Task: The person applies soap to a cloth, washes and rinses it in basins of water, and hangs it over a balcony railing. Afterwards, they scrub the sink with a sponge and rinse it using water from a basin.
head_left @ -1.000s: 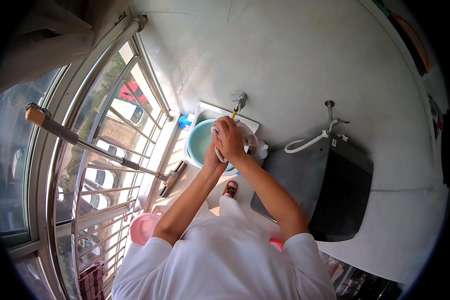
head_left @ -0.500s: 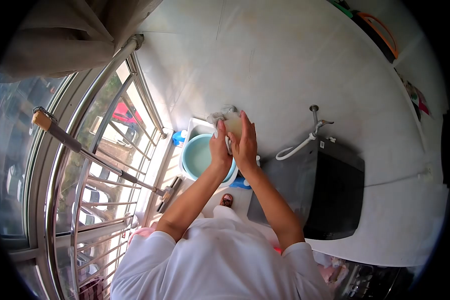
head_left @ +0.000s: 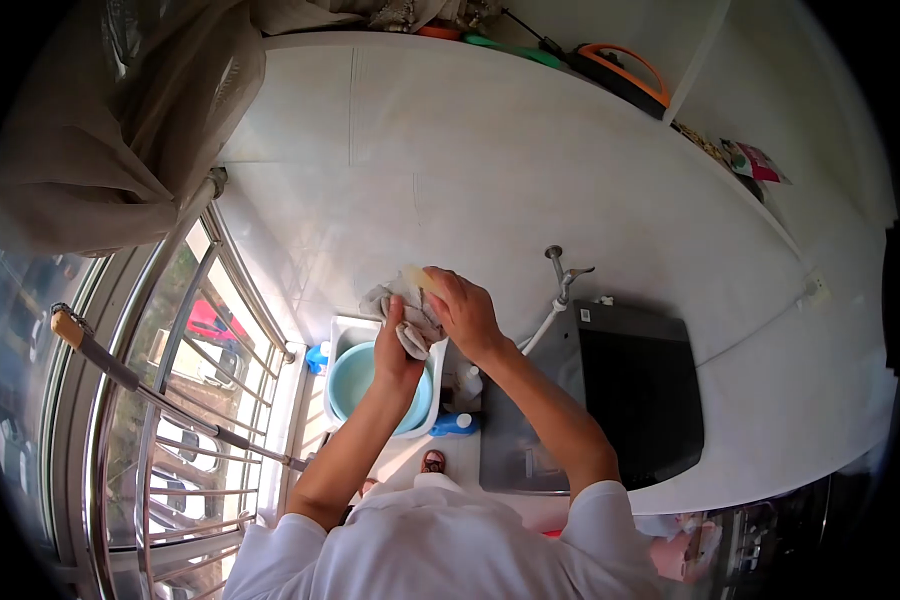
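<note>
My left hand (head_left: 400, 352) is closed on a bunched grey-white cloth (head_left: 378, 300), thumb up along its front. Part of the cloth hangs between the two hands. In my right hand (head_left: 467, 315) the curled fingers hold a pale yellow bar of soap (head_left: 415, 275), which lies against the cloth's upper edge. Most of the soap is hidden by the fingers and cloth. Below the hands, a light blue basin (head_left: 346, 388) sits in a white sink (head_left: 342, 327), with pale liquid in it.
A dark washing machine (head_left: 640, 400) stands at the right, with a wall tap (head_left: 562, 283) and white hose above it. Blue bottles (head_left: 454, 424) flank the sink. Along the left run a window railing (head_left: 195, 365) and a long pole (head_left: 160, 400). A shelf (head_left: 620, 90) crosses overhead.
The hands, pressed together around the cloth before, have come apart somewhat. My right hand now grips the soap at the cloth's top. The view has shifted, showing more of the shelf.
</note>
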Action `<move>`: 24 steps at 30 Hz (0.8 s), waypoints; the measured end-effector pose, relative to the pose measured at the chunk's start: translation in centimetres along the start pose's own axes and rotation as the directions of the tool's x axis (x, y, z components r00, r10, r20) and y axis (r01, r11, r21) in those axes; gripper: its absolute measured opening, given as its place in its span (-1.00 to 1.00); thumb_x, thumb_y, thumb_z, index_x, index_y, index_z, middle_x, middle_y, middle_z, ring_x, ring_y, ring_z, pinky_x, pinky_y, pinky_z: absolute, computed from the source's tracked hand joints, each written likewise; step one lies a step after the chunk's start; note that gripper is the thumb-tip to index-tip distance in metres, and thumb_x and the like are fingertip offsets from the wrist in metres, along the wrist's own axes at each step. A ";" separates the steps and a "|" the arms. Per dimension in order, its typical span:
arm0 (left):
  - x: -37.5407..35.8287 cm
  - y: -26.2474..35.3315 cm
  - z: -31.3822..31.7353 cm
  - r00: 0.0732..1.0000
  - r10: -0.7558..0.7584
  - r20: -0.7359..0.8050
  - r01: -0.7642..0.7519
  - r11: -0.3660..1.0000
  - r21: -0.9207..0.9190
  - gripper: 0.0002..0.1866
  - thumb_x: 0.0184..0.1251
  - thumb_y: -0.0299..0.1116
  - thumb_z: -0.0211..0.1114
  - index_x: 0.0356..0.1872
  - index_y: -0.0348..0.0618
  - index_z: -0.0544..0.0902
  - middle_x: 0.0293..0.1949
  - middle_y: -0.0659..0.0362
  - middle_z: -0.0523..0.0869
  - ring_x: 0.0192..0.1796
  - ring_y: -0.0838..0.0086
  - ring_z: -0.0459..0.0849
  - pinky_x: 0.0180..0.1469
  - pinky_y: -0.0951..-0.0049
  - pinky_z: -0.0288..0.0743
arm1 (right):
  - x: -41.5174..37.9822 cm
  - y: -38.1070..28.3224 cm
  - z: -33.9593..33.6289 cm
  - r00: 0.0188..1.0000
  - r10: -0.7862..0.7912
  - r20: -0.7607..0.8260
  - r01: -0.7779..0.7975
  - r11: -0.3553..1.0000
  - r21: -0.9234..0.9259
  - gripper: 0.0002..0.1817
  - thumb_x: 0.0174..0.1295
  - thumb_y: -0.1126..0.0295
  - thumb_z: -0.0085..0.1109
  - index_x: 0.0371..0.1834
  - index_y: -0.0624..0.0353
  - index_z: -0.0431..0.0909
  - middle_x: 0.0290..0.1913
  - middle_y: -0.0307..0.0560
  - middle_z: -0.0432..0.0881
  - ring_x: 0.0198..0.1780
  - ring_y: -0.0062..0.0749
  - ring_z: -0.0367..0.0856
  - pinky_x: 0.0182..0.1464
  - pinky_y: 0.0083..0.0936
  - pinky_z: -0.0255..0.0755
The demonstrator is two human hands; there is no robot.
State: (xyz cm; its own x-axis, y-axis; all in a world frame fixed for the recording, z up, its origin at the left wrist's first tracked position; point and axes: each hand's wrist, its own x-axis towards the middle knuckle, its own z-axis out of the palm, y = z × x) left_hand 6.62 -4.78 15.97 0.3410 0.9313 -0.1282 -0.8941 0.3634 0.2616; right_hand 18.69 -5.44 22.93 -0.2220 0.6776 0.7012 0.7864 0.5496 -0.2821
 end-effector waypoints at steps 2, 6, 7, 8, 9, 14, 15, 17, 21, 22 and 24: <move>0.0 0.5 0.0 0.999 -0.023 0.036 0.024 1.000 -0.017 -0.58 0.42 -0.10 0.13 0.14 -0.14 0.44 0.04 0.13 0.58 0.10 0.31 0.56 0.16 0.31 0.46 | 3.9 0.9 -4.8 0.991 -0.002 -0.135 0.000 1.000 -0.019 -0.67 0.17 0.50 0.23 0.00 0.22 0.42 -0.27 0.09 0.63 -0.32 -0.03 0.65 -0.31 -0.39 0.52; 1.0 1.3 -3.3 0.999 -0.051 0.018 0.052 0.996 -0.073 -0.61 0.42 -0.13 0.13 0.13 -0.12 0.45 0.05 0.15 0.59 0.11 0.30 0.56 0.16 0.26 0.47 | 12.3 -0.1 -15.4 0.867 -0.366 -0.337 0.260 0.911 -0.320 -0.71 0.17 0.47 0.24 -0.06 0.20 0.43 -0.26 0.00 0.62 -0.31 -0.11 0.63 -0.31 -0.39 0.51; 1.4 1.2 -4.4 0.999 -0.048 -0.003 0.048 0.998 -0.042 -0.58 0.40 -0.07 0.13 0.14 -0.07 0.45 0.07 0.15 0.58 0.12 0.28 0.56 0.15 0.24 0.47 | 14.1 -0.2 -17.9 0.844 -0.414 -0.342 0.267 0.876 -0.401 -0.72 0.19 0.43 0.24 -0.06 0.19 0.44 -0.25 -0.04 0.62 -0.33 -0.17 0.63 -0.32 -0.44 0.49; 1.7 1.2 -5.6 0.999 -0.048 -0.026 0.047 0.999 -0.012 -0.56 0.38 -0.01 0.13 0.15 -0.02 0.45 0.08 0.15 0.58 0.13 0.25 0.55 0.14 0.22 0.47 | 15.4 -0.3 -20.1 0.854 -0.401 -0.333 0.226 0.860 -0.457 -0.74 0.22 0.39 0.22 -0.06 0.15 0.45 -0.28 -0.08 0.63 -0.34 -0.21 0.62 -0.33 -0.48 0.48; 1.6 1.4 -6.5 0.998 -0.051 -0.049 0.050 0.998 -0.024 -0.58 0.39 -0.07 0.14 0.16 -0.04 0.44 0.08 0.15 0.57 0.13 0.26 0.55 0.16 0.22 0.47 | 16.6 0.1 -22.0 0.866 -0.382 -0.322 0.202 0.857 -0.475 -0.76 0.24 0.37 0.20 -0.06 0.12 0.45 -0.32 -0.10 0.63 -0.36 -0.23 0.61 -0.34 -0.48 0.46; 0.9 1.8 -8.9 0.989 -0.039 -0.141 0.034 0.999 -0.038 -0.59 0.41 -0.15 0.13 0.19 -0.05 0.41 0.09 0.15 0.56 0.14 0.23 0.54 0.19 0.17 0.45 | 20.8 5.1 -24.7 0.982 -0.118 -0.149 0.005 0.799 -0.602 -0.78 0.30 0.38 0.08 -0.04 0.19 0.45 -0.29 0.03 0.63 -0.31 -0.14 0.62 -0.25 -0.35 0.47; 1.2 1.5 -9.3 0.982 -0.029 -0.189 0.028 1.000 -0.006 -0.60 0.37 -0.08 0.16 0.13 -0.02 0.47 0.05 0.14 0.60 0.10 0.22 0.57 0.14 0.16 0.48 | 21.8 6.2 -24.3 0.992 -0.083 -0.100 -0.001 0.763 -0.647 -0.76 0.31 0.38 0.05 -0.01 0.22 0.45 -0.26 0.04 0.63 -0.30 -0.12 0.62 -0.21 -0.35 0.47; 1.6 1.4 -9.5 0.980 -0.057 -0.189 0.052 0.998 -0.028 -0.61 0.37 -0.10 0.16 0.12 -0.03 0.48 0.05 0.14 0.60 0.11 0.23 0.57 0.14 0.17 0.48 | 23.8 6.8 -22.8 0.995 0.101 -0.024 -0.085 0.666 -0.741 -0.75 0.30 0.41 0.03 0.01 0.24 0.46 -0.26 0.07 0.63 -0.24 -0.07 0.62 -0.17 -0.31 0.48; 1.5 1.8 -8.7 0.983 -0.096 -0.156 0.088 0.995 -0.055 -0.63 0.39 -0.15 0.14 0.11 -0.07 0.49 0.05 0.12 0.60 0.12 0.25 0.57 0.17 0.20 0.47 | 26.7 10.1 -22.1 0.976 0.203 0.078 -0.018 0.435 -0.900 -0.71 0.27 0.47 0.01 0.04 0.25 0.48 -0.23 0.08 0.63 -0.12 -0.05 0.61 -0.04 -0.28 0.47; 1.6 1.8 -8.8 0.985 -0.103 -0.138 0.094 0.993 -0.067 -0.63 0.40 -0.15 0.13 0.12 -0.08 0.48 0.05 0.11 0.60 0.12 0.24 0.56 0.17 0.20 0.47 | 26.8 11.2 -22.2 0.989 0.110 0.099 0.037 0.459 -0.887 -0.71 0.28 0.45 0.00 0.05 0.24 0.49 -0.21 0.08 0.64 -0.09 -0.06 0.61 -0.02 -0.29 0.46; 1.3 1.9 -9.2 0.991 -0.083 -0.109 0.077 0.995 -0.058 -0.62 0.40 -0.15 0.12 0.13 -0.10 0.47 0.06 0.11 0.59 0.12 0.24 0.56 0.17 0.21 0.47 | 26.8 13.1 -22.3 0.988 -0.076 0.138 0.157 0.494 -0.855 -0.71 0.31 0.42 -0.01 0.05 0.21 0.52 -0.16 0.08 0.64 -0.03 -0.09 0.60 0.04 -0.32 0.44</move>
State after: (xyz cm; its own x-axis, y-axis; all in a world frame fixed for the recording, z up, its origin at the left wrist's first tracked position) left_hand 2.64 -3.10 7.48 0.3805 0.8896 -0.2527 -0.8805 0.4321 0.1952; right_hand 35.87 9.05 52.61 -0.3584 0.6946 0.6237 0.8466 -0.0397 0.5307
